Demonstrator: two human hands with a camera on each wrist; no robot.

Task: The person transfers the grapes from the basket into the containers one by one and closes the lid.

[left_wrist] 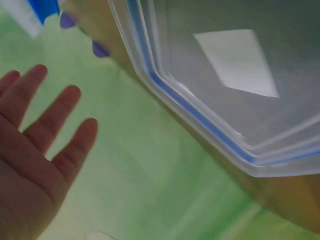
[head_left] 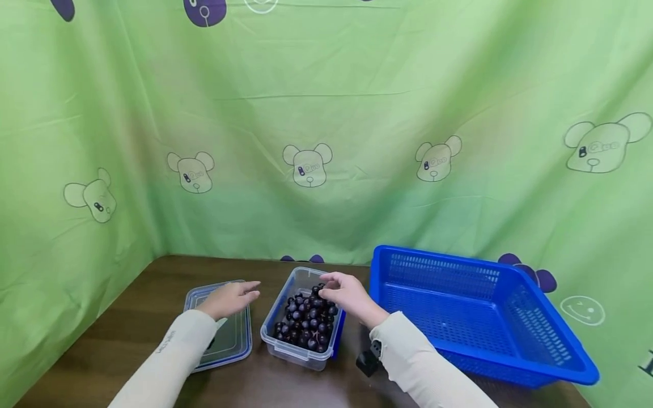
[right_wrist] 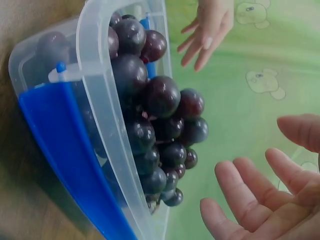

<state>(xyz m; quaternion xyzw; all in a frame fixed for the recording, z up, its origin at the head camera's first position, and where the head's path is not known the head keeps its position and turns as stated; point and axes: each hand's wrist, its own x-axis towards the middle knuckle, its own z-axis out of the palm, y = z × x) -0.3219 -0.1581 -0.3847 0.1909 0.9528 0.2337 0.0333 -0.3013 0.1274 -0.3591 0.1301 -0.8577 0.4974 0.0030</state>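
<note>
Dark purple grapes [head_left: 306,323] in a bunch fill most of a clear plastic container [head_left: 294,356] with a blue side clip [right_wrist: 60,145]. Over the far right part of the container is my right hand [head_left: 349,294], fingers spread and nothing between them; the right wrist view shows its fingertips apart from the grapes [right_wrist: 162,97]. My left hand [head_left: 229,299] hovers above the container's clear lid [head_left: 229,351], which lies to the left with a blue seal round its edge. In the left wrist view the left fingers [left_wrist: 52,120] are extended and hold nothing.
A large blue perforated basket [head_left: 444,306] stands on the right of the brown wooden table [head_left: 250,385]. A small black object [head_left: 367,362] is by the right sleeve. Green printed cloth [head_left: 306,226] hangs behind and at the sides.
</note>
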